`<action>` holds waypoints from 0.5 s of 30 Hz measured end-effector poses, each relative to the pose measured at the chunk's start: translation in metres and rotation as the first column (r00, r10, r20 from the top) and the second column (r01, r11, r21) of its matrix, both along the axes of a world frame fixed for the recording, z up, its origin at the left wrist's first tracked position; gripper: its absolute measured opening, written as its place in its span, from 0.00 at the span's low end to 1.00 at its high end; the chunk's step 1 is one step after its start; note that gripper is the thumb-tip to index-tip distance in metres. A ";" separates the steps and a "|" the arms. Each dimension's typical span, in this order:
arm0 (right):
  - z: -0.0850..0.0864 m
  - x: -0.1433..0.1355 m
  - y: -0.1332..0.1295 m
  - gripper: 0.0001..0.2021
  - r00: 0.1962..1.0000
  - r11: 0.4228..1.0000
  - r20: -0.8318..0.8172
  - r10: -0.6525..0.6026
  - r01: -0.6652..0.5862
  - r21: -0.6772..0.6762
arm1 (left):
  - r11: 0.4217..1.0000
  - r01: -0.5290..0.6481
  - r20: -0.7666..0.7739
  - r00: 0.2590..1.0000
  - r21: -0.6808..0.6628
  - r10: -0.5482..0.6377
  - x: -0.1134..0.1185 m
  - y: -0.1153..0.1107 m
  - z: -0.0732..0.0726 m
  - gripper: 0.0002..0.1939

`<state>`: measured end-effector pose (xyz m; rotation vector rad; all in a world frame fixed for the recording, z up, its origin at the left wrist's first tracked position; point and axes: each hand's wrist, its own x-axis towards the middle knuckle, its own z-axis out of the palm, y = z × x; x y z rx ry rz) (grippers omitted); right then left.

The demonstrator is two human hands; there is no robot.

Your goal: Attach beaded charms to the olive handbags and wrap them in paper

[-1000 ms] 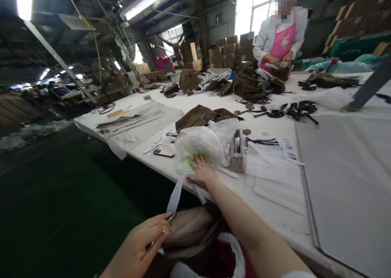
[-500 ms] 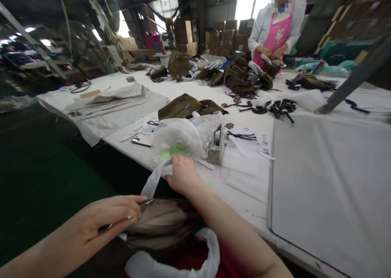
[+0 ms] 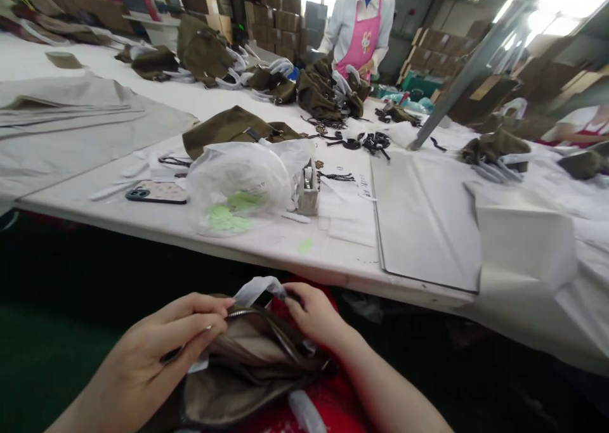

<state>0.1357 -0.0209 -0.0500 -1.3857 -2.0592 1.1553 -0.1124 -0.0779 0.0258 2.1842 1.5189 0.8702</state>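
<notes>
Both hands grip the brown bag (image 3: 247, 363) that rests on the person's lap, below the near edge of the white table (image 3: 266, 243). Left hand (image 3: 162, 350) is closed, thumb and fingers pinching the bag's metal-edged rim on the left side. Right hand (image 3: 314, 316) is closed on the opposite rim, fingers curled over it and touching a white strip (image 3: 259, 288) that stands up from the opening.

Progress, as judged: the mouth of the bag is held open and its pale lining shows; whether anything lies inside cannot be told. Red material (image 3: 328, 401) lies beneath the bag.

Pose: both forearms enter from the bottom edge and converge on the bag, palms turned inward, wrists low and level with the lap.

On the table, well apart from the hands: a white plastic bag (image 3: 242, 179) with green contents, a tape dispenser (image 3: 308, 195) just beside it, a phone (image 3: 157, 194) to its left, and olive bags (image 3: 228, 125) farther back. A co-worker in a pink apron (image 3: 364, 40) stands at the far side
</notes>
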 end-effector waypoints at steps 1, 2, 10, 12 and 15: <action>-0.002 0.004 0.001 0.15 0.999 0.999 0.015 -0.044 0.044 0.009 | 0.998 0.052 0.023 0.998 -0.025 -0.051 -0.001 0.003 -0.003 0.13; -0.003 0.009 0.002 0.15 0.996 0.997 0.039 -0.076 0.075 0.025 | 0.994 0.096 0.046 0.994 -0.042 -0.094 -0.001 0.004 -0.006 0.12; 0.008 0.027 0.035 0.10 0.914 0.897 0.286 -0.289 0.154 0.413 | 0.994 0.098 0.110 0.989 0.042 -0.102 0.012 -0.005 -0.017 0.13; 0.011 0.024 0.049 0.12 0.897 0.893 0.373 -0.238 0.051 0.447 | 0.997 0.074 0.122 0.989 0.038 -0.078 0.009 -0.005 -0.016 0.14; 0.017 0.019 0.065 0.14 0.825 0.917 0.557 -0.099 -0.142 0.373 | 0.998 0.051 0.132 0.990 0.032 -0.055 0.002 -0.005 -0.016 0.14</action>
